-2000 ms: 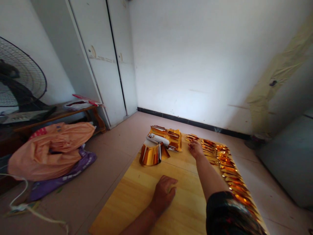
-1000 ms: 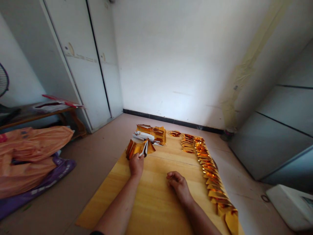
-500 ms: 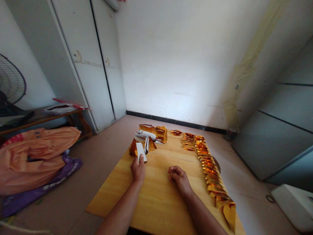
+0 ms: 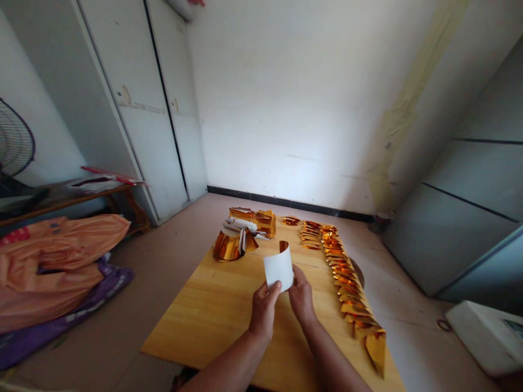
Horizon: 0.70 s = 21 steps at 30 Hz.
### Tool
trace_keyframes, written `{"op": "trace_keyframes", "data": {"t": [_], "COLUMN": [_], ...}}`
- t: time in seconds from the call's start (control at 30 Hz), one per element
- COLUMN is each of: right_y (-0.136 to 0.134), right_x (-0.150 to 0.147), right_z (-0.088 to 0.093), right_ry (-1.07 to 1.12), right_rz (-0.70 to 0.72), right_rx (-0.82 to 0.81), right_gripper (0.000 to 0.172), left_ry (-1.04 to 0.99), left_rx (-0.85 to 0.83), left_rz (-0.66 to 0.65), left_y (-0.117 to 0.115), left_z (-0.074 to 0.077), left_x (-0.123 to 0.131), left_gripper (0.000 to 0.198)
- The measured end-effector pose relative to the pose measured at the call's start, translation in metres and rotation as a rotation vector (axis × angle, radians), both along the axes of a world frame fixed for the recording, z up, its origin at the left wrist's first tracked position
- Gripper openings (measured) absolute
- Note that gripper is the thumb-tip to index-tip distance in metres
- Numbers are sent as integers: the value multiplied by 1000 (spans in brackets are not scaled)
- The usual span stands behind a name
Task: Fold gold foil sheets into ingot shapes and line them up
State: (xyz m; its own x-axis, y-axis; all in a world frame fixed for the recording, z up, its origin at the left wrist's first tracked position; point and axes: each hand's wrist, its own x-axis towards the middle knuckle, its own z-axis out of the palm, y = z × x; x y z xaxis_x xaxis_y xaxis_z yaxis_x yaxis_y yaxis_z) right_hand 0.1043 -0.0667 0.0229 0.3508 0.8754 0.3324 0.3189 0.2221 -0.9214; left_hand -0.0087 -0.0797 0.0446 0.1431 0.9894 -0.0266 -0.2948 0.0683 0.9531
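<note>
A curled sheet of gold foil paper (image 4: pixel 278 269), white side towards me, stands up between my hands over the middle of the wooden table (image 4: pixel 204 305). My left hand (image 4: pixel 263 307) grips its lower left edge, thumb on the white face. My right hand (image 4: pixel 301 294) is closed at its right edge, the fingers partly hidden behind the paper. Left of the hands lies a loose batch of curved gold sheets (image 4: pixel 229 247). Behind that sit stacked gold and white papers (image 4: pixel 265 222). Folded gold pieces (image 4: pixel 343 272) form a long overlapping row down the right edge.
More folded pieces (image 4: pixel 310 235) lie at the table's far side. On the floor to the left are an orange cloth or bag (image 4: pixel 61 245) and a purple bag (image 4: pixel 98 294). A white box (image 4: pixel 486 332) stands on the floor at right, near a grey cabinet (image 4: pixel 461 218).
My left hand has brought the sheet from the loose batch to the table's middle, turning it upright. My right hand has come in and taken its right edge.
</note>
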Motion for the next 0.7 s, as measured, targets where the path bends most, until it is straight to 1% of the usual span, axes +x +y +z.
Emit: {"op": "trace_keyframes", "data": {"t": [0.07, 0.13, 0.2, 0.27, 0.33, 0.37, 0.43, 0.5, 0.6, 0.63, 0.67, 0.7], "right_y": [4, 5, 3, -2, -6, -7, -7, -5, 0, 2, 3, 3], "right_x": [12, 23, 33, 42, 49, 51, 53, 51, 45, 44, 43, 43], "right_z": [-3, -7, -12, -14, -15, -15, -15, -14, -15, -15, -15, -16], "right_ry": [-185, -383, -604, -825, -981, -1020, -1008, -898, -684, -640, -622, -631], "right_rz": [-13, -3, 2, -3, -22, -38, -66, -56, -3, 8, 14, 19], "right_rx": [121, 157, 134, 93, 46, 23, -13, -11, 90, 136, 178, 214], "right_gripper": [35, 39, 45, 47, 49, 49, 51, 52, 48, 46, 44, 43], "left_ry": [-35, -75, -84, -19, 75, 89, 70, 53, 80, 81, 82, 95], "left_rx": [-61, -120, -135, -119, -95, -82, -54, -50, -92, -89, -62, -16], "left_rz": [16, 29, 39, 34, -9, -26, -38, -34, -98, -123, -139, -152], "left_y": [3, 6, 10, 12, 14, 14, 16, 19, 24, 26, 27, 27], "left_z": [-6, -11, -12, -11, -8, -7, -4, -1, 5, 7, 8, 9], "left_x": [-3, -7, -14, -21, -27, -29, -30, -28, -27, -27, -28, -30], "left_gripper": [41, 43, 51, 56, 57, 56, 55, 59, 81, 86, 86, 83]}}
